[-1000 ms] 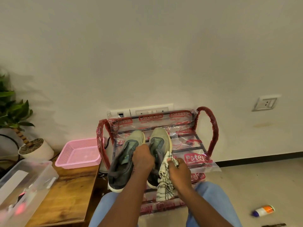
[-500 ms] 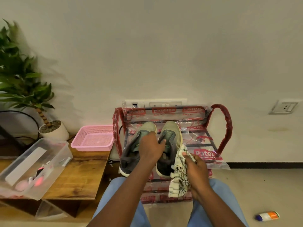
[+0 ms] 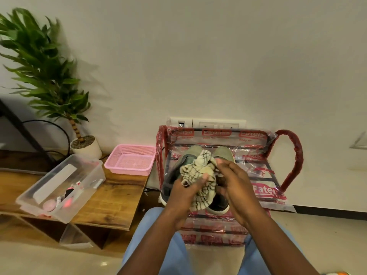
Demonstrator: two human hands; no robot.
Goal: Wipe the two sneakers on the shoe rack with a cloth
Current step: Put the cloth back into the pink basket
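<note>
**Position of parts**

1. The shoe rack (image 3: 293,155) stands against the wall, directly ahead of the person. Two sneakers sit side by side on its top shelf. Both have their toes toward the wall and their heels toward the person, so each long axis runs straight away from the body.
2. The cloth (image 3: 200,171) is bunched and held above the sneakers. It covers the middle of the left sneaker (image 3: 168,185) and the gap between the pair. Whether it touches the shoe below cannot be determined.
3. The toe and heel of the right sneaker (image 3: 223,153) show on either side of the hands.

**State of the grip**

- Left-hand grip (image 3: 184,192): grasping the cloth from its near side, thumb laid across the top.
- Right-hand grip (image 3: 236,185): grasping the cloth's right edge, thumb on the fabric and fingers curled beneath.

**Relation governing the coming move**

Both sneakers lie below and just beyond the cloth. The left-hand grip is nearer the left sneaker, and the right-hand grip hangs over the middle of the right one. In our judgement, a wipe calls for lowering the cloth and stroking along the heel-to-toe axis, away from the body.
</note>
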